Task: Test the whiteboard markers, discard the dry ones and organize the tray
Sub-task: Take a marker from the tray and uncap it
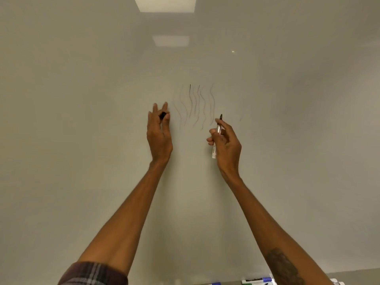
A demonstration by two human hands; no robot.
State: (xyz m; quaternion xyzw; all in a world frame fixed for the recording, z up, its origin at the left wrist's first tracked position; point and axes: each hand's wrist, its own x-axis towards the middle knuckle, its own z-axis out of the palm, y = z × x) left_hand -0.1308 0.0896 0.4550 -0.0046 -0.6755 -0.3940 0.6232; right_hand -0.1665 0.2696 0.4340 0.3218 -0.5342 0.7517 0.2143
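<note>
My right hand point(226, 144) grips an uncapped black marker point(217, 132), white barrel, tip up, just off the whiteboard point(82, 99). Several thin, faint wavy black lines point(197, 103) run down the board between my hands. My left hand point(159, 132) is raised at the board's left of the lines, pinching the marker's black cap point(163, 115) between thumb and fingers. At the bottom edge, the marker tray point(232, 282) shows a blue-capped marker point(216, 283), a green-labelled marker point(255, 281) and a blue cap end point(267, 278).
The whiteboard fills nearly the whole view and reflects two ceiling lights point(164, 4). More marker ends point(337, 282) peek out at the bottom right beside my right forearm. A plaid sleeve point(92, 273) covers my left upper arm.
</note>
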